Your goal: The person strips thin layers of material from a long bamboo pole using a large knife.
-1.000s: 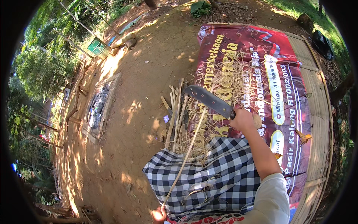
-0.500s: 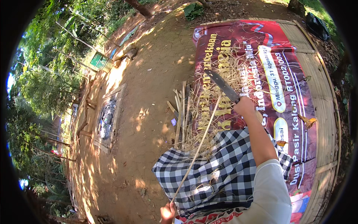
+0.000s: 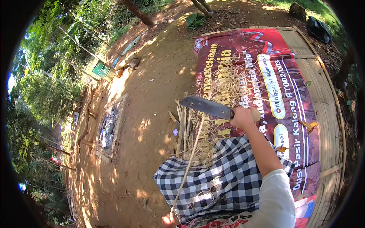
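Note:
My right hand [image 3: 242, 117] is wrapped round the wooden handle of a machete [image 3: 208, 107]. Its broad dark blade points left, across the far end of a thin bamboo strip [image 3: 189, 163]. Whether blade and strip touch, I cannot tell. At the lower edge my left hand [image 3: 168, 220] grips the strip's near end; part of that hand is cut off. The strip slants over a black-and-white checkered cloth [image 3: 224, 174] on my lap. Pale curly shavings [image 3: 230, 81] lie heaped beyond the blade.
Under the shavings a dark red printed banner [image 3: 304, 129] covers a bamboo platform [image 3: 330, 125]. Several split bamboo pieces [image 3: 180, 131] lie by its left edge. On the dirt ground stand an ash-filled framed pit [image 3: 110, 125] and a green container [image 3: 102, 70]; a black bag [image 3: 318, 29] sits far right.
My right hand has come nearer, and the machete blade has swung round to point left, crossing the strip. My left hand has dropped slightly, still gripping the strip.

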Demonstrator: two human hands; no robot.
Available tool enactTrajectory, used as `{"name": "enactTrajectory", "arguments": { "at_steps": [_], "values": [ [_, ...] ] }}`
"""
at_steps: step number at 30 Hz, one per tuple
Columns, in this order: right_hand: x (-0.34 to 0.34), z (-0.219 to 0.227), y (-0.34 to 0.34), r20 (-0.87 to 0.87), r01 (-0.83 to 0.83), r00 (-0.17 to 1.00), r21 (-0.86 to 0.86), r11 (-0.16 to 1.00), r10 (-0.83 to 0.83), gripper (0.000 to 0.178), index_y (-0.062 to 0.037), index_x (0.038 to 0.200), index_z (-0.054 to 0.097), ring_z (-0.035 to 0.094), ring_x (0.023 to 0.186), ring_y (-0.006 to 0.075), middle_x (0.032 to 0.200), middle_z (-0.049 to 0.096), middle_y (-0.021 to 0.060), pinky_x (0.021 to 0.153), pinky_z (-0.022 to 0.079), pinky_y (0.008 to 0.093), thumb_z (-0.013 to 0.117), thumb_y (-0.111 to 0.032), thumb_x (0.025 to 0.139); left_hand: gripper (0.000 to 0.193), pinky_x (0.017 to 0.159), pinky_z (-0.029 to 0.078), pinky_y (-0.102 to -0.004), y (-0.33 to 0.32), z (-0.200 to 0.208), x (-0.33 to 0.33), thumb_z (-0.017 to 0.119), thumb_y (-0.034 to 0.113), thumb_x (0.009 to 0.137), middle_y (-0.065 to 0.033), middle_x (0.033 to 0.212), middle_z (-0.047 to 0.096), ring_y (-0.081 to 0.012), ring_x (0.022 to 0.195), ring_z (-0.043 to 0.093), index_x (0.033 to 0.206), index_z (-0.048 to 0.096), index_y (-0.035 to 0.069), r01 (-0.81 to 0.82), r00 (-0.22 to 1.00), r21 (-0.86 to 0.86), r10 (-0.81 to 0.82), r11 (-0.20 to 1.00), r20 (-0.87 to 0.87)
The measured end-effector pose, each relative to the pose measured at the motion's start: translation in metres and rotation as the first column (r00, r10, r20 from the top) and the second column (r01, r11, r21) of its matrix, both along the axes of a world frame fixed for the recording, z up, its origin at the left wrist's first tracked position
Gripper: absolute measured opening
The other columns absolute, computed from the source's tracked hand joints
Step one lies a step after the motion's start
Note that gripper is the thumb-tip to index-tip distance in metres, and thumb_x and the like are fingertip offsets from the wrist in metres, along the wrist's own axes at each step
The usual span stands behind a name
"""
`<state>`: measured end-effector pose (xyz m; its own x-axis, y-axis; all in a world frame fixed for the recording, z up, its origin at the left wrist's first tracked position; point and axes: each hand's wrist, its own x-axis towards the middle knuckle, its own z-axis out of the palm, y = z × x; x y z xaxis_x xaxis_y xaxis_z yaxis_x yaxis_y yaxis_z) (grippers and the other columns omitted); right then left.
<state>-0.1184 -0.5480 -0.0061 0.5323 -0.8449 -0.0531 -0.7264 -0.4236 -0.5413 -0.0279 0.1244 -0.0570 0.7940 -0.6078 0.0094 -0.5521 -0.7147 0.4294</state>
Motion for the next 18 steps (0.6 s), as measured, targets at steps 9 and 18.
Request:
{"name": "enactTrajectory", "arguments": {
  "at_steps": [9,18],
  "values": [
    [-0.04,-0.032,-0.036,0.16,0.371,0.896,0.242,0.897,-0.414,0.029,0.0003,0.087,0.067,0.066,0.085,0.0388,0.086,0.067,0.0249,0.076,0.052,0.0458,0.064,-0.022,0.068,0.047,0.039,0.026,-0.0352,0.003,0.011,-0.021,0.048,0.023,0.096,-0.0029,0.043,0.037,-0.011,0.041,0.034,0.054,0.043,0.002,-0.157,0.967,-0.082,0.136,0.984,-0.217],
    [0.005,-0.009,0.009,0.227,0.125,0.959,0.203,0.971,-0.17,0.031,0.0013,0.083,0.065,0.065,0.079,0.0398,0.079,0.065,0.025,0.075,0.051,0.0442,0.068,-0.024,0.065,0.048,0.041,0.02,-0.0307,-0.046,0.019,-0.016,0.044,0.022,0.099,0.0035,0.047,0.034,-0.0056,0.046,0.028,0.054,0.036,0.006,-0.015,0.935,-0.214,-0.063,0.977,-0.35]
  ]
}}
